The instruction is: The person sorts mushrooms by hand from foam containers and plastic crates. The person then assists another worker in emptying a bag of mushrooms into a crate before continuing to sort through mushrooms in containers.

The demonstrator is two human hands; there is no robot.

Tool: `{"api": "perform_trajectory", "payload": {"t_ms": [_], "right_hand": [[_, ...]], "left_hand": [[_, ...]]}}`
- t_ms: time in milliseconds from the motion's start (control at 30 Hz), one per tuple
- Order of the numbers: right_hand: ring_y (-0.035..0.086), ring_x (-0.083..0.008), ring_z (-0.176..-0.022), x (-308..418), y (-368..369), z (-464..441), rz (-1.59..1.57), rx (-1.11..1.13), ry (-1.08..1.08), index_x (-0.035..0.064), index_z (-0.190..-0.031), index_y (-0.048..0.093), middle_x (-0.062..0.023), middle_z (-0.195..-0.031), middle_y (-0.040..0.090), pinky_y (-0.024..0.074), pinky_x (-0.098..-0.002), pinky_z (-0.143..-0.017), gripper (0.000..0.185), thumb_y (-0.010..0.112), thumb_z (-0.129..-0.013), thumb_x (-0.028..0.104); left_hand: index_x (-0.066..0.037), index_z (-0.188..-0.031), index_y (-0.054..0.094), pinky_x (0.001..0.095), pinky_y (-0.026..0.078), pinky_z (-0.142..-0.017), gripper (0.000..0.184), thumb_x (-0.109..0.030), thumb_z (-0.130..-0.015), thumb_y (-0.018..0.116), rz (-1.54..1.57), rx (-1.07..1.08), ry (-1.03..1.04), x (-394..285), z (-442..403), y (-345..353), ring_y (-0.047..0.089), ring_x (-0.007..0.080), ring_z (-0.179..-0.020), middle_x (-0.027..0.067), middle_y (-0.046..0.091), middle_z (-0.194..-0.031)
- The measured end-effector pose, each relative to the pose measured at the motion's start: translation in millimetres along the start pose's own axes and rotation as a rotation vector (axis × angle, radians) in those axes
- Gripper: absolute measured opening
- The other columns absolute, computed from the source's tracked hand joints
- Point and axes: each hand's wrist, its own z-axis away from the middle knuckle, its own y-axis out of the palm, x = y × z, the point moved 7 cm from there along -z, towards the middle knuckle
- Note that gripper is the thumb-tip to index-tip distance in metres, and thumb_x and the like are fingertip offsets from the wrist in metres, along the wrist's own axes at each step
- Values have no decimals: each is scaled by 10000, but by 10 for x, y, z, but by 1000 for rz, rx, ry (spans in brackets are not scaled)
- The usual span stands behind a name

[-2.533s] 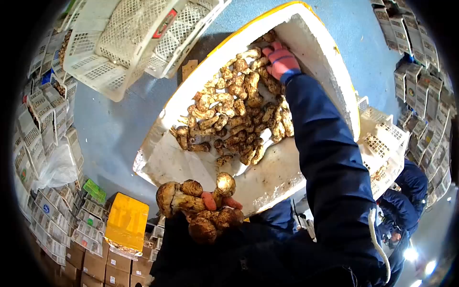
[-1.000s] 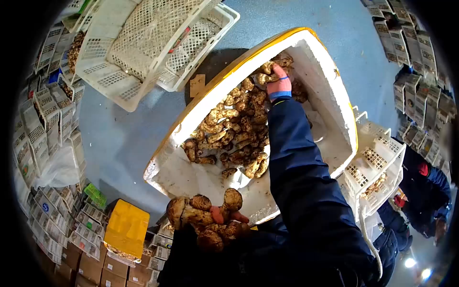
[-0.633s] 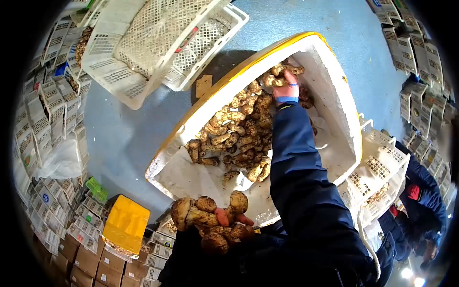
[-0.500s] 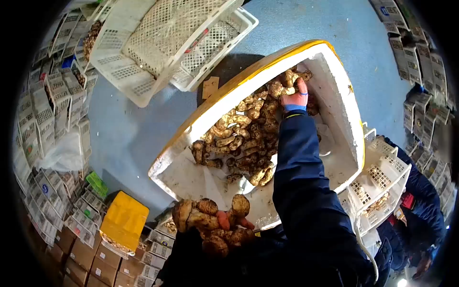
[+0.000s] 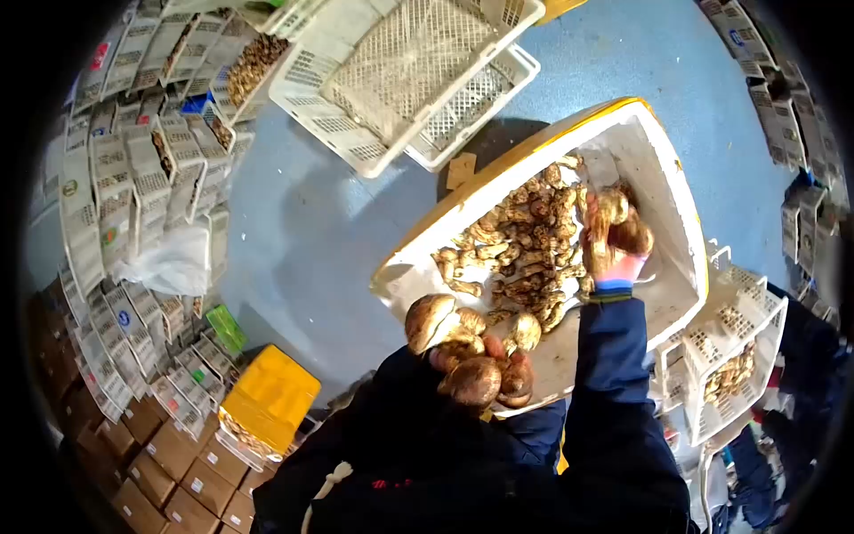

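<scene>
My left hand is mostly hidden behind a cluster of large brown mushrooms that it holds at the near left edge of the foam box. Inside the white foam box, edged with yellow tape, lie many smaller mushrooms. In the right part of the box my right hand, in a pinkish glove with a blue cuff, is closed around several larger mushrooms. Its fingertips are mostly covered by them.
White plastic crates stand beyond the box, and a crate with mushrooms is at the right. A yellow-topped box, cardboard boxes and stacked crates are at the left. Another person's dark clothing shows at the far right.
The view has shifted, so the box appears farther right. My right hand has moved nearer within the box and now grips larger mushrooms. My left hand still holds its cluster, now turned differently.
</scene>
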Motion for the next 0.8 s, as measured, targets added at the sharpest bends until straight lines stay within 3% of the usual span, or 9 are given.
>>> {"api": "perform_trajectory", "payload": {"t_ms": [167, 200, 233, 300, 467, 533, 600, 667, 800], "right_hand": [[519, -319, -926, -496, 148, 1243, 52, -207, 91, 42, -1103, 476, -167, -1063, 520, 457, -419, -756, 548, 423, -773, 477], [456, -424, -976, -537, 35, 1436, -62, -177, 128, 134, -1084, 490, -212, -1148, 457, 371, -570, -802, 559, 362, -748, 562], [442, -425, -987, -639, 122, 1650, 3, -101, 168, 151, -1030, 509, -202, -1171, 440, 358, -596, -785, 490, 380, -745, 528], [428, -434, -993, -796, 545, 2008, -24, 148, 168, 141, -972, 519, -202, -1191, 420, 349, -589, -796, 439, 384, -748, 494], [445, -404, -1013, -721, 127, 2713, -63, -104, -120, 146, -1126, 466, -148, -1193, 445, 383, -545, -812, 485, 347, -793, 477], [436, -363, -1053, -702, 61, 2842, 80, 87, -142, 176, -1184, 443, -113, -1217, 439, 368, -565, -807, 526, 364, -784, 509], [415, -376, -1072, -715, -79, 2943, -123, -33, -99, 203, -1198, 436, -114, -1231, 425, 378, -600, -761, 520, 368, -784, 509], [405, -415, -1066, -744, 173, 2924, 85, 72, -134, 205, -1177, 451, -136, -1221, 428, 397, -609, -746, 485, 371, -790, 486], [424, -412, -1059, -949, 654, 2472, 68, 79, -99, 106, -1167, 440, -162, -1176, 459, 362, -571, -852, 495, 406, -803, 439]], "left_hand": [[-128, -1141, 435, 498, 313, -911, 453, -340, -765, 574, -154, 33, -237, -173, 172, 76, 386, 354, -1090, 155, 400, -1166], [-128, -1141, 436, 495, 316, -910, 452, -337, -765, 573, -182, 26, -280, -172, 223, 71, 388, 351, -1090, 154, 401, -1167], [-128, -1141, 436, 493, 319, -908, 451, -333, -764, 572, -205, 22, -322, -183, 260, 68, 390, 348, -1089, 154, 403, -1167], [-129, -1142, 437, 488, 324, -905, 448, -327, -762, 570, -258, 10, -395, -178, 335, 53, 393, 343, -1088, 152, 406, -1169], [-129, -1143, 438, 477, 338, -898, 444, -310, -758, 565, -356, -39, -489, 11, 584, 56, 402, 329, -1086, 148, 413, -1171], [-129, -1143, 439, 472, 343, -895, 442, -304, -757, 563, -386, -53, -508, 55, 530, 112, 406, 323, -1085, 147, 416, -1172], [-129, -1143, 439, 467, 348, -892, 440, -297, -755, 561, -415, -49, -535, 137, 452, 151, 409, 317, -1084, 145, 419, -1174], [-130, -1144, 440, 462, 354, -889, 439, -290, -753, 560, -447, -50, -569, 176, 327, 167, 413, 312, -1083, 144, 423, -1175], [-130, -1145, 441, 453, 365, -883, 436, -277, -750, 556, -502, -97, -629, -95, 146, 133, 420, 301, -1081, 141, 429, -1177]]}}
